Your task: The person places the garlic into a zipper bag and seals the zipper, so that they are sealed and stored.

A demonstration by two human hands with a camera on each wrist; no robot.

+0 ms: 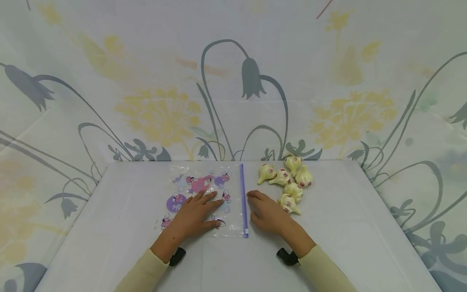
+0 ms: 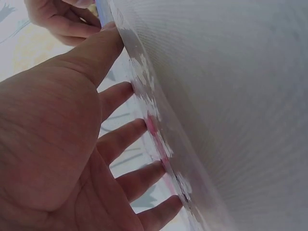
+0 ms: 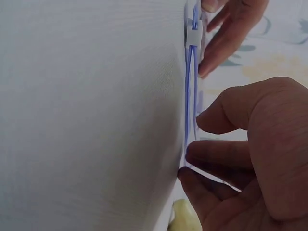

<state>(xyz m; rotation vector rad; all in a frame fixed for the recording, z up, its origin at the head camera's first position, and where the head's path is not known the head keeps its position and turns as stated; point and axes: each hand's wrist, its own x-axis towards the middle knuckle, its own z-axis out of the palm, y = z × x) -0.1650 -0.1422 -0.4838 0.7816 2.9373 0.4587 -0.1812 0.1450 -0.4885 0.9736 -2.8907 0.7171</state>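
A clear zip bag (image 1: 235, 207) with pink and purple cartoon prints lies flat, its purple zip strip (image 1: 243, 194) on the right side. My left hand (image 1: 195, 213) rests on the bag with fingers spread; in the left wrist view the fingertips (image 2: 139, 126) press down on the film. At the strip's right edge is my right hand (image 1: 268, 213), fingers loosely bent. The right wrist view shows the two strip halves slightly parted, with thumb and fingertips (image 3: 192, 151) right at them and a gap between thumb and forefinger. A white slider (image 3: 194, 36) sits at the strip's near end.
Several garlic bulbs (image 1: 293, 190) lie in a loose cluster to the right of the bag, some just beyond my right hand. The white table (image 1: 127, 194) ends at a flower-printed cloth backdrop (image 1: 233, 81). Black wrist-camera pieces (image 1: 287, 256) sit beside both wrists.
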